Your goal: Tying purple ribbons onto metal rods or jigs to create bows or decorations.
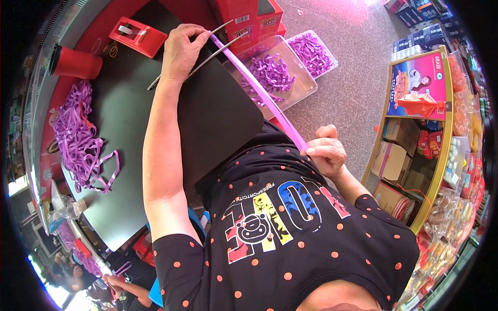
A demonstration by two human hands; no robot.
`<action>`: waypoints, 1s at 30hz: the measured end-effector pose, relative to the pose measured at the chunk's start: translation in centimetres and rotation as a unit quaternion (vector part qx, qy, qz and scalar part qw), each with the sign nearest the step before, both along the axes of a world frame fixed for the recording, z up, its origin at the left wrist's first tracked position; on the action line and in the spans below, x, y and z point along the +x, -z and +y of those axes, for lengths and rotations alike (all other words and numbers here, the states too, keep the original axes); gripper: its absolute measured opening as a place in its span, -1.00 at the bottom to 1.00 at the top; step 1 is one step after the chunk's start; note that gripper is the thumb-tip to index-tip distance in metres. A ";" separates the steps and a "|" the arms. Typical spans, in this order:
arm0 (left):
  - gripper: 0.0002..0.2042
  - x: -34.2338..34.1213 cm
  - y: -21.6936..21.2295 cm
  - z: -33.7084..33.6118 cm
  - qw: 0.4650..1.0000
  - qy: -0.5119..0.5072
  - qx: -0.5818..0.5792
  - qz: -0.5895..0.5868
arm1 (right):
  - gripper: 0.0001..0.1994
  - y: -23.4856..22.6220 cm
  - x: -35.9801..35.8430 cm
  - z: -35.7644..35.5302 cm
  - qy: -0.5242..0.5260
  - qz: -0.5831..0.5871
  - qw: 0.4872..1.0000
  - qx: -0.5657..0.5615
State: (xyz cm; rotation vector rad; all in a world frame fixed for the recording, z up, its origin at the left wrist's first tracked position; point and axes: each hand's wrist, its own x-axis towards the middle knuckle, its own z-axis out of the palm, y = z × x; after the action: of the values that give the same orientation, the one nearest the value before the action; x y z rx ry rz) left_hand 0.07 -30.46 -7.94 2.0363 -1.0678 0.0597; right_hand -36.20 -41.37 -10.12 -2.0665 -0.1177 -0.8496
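A purple ribbon strip (259,88) is stretched taut between my two hands. My left hand (181,49) is at the far edge of the dark table (124,129). It pinches the ribbon's far end and also grips a long metal scissors-like tool (212,49), whose two thin blades are spread apart. My right hand (324,150) is close to my chest, shut on the ribbon's near end. Just beyond the ribbon stands a clear plastic tray (303,90) holding cut purple ribbon pieces.
A second clear tray (332,65) of purple pieces stands beside the first. A pile of long purple ribbons (78,135) lies at the table's left, near a red cup (75,63) and a red tape dispenser (137,35). Red boxes (249,20) are at the back, a goods shelf (430,129) at the right. Another person's hand (111,282) is at the lower left.
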 end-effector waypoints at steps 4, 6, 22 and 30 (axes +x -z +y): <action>-0.80 0.0 0.1 0.0 1.000 0.009 -0.006 0.014 | -0.69 -2.5 1.2 -0.3 -0.030 -0.018 0.996 -0.080; -0.81 -0.2 0.2 -0.1 0.999 0.007 -0.026 -0.037 | -0.64 -3.8 1.5 -0.4 -0.080 -0.014 0.984 -0.158; -0.88 0.4 1.1 0.5 0.998 -0.005 -0.027 -0.050 | -0.69 -17.8 9.9 -0.9 -0.028 -0.031 0.973 -0.226; -0.90 0.2 0.8 0.4 0.998 -0.016 -0.029 -0.056 | -0.50 -22.7 29.4 -4.0 -0.189 0.108 0.971 0.101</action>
State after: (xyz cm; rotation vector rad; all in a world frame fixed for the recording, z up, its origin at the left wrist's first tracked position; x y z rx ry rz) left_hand 0.29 -30.04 -8.75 2.0175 -1.0902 0.2196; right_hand -6.77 -45.34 12.58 -1.8483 -0.2836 -0.3833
